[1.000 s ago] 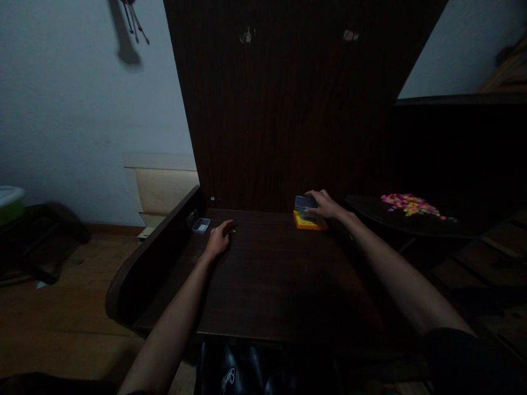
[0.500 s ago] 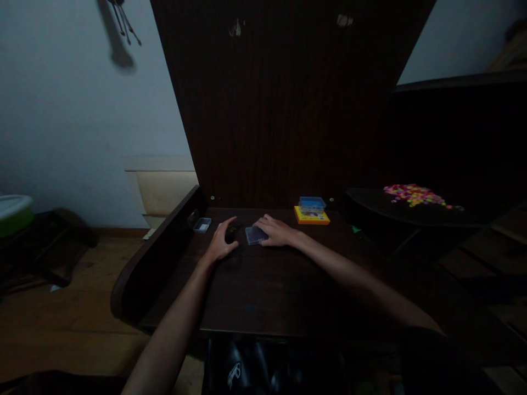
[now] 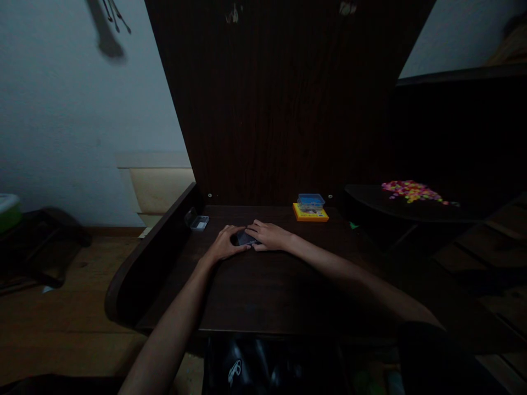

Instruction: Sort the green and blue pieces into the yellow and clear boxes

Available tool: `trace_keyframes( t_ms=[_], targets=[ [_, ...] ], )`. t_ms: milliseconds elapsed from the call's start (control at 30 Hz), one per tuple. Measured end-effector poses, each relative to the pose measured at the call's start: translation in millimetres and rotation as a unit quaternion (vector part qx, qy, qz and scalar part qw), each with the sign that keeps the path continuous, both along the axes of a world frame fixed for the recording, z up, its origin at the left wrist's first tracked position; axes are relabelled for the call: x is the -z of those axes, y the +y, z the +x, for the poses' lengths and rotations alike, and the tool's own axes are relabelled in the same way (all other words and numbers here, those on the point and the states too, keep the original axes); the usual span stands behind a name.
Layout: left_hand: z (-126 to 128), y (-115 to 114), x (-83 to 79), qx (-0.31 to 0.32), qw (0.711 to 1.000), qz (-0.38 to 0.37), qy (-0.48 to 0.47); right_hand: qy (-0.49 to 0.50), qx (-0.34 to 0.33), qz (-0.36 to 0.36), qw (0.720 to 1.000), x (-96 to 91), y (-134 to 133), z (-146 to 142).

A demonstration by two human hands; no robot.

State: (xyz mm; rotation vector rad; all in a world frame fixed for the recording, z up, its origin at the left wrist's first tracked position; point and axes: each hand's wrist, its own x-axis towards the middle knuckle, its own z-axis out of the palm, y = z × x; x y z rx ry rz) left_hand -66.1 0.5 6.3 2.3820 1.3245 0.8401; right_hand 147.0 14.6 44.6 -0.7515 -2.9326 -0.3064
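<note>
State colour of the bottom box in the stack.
The box is yellow, front edge orange; head view.

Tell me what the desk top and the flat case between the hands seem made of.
Flat case: probably smooth plastic, its face greyish and faintly shiny; dimness leaves this open. Desk top: likely wood or laminate, satin, by its faint grain.

Looks like a home to me: plank floor (image 3: 61,315) at eight o'clock, pale wall (image 3: 74,104) at ten, dark wooden tabletop (image 3: 263,293) at six.
</note>
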Motion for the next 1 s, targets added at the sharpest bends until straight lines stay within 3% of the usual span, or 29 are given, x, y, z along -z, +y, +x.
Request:
trace_keyframes(
  t_ms=[500,733,1000],
  targets=[
    [-3.0,4.8,4.4,-0.002,0.996,-0.044,-0.079,-0.114,-0.058,0.176,0.976,28.2,2.7,-7.3],
    [-3.0,3.9,1.5,0.006,0.992,-0.07,-0.106,-0.134,-0.074,0.193,0.969,27.1,6.3,-6.6],
    [-3.6,5.6,3.3,-0.012,0.989,-0.094,-0.112,-0.11,-0.058,0.163,0.979,25.4,7.1,-7.3]
  ],
)
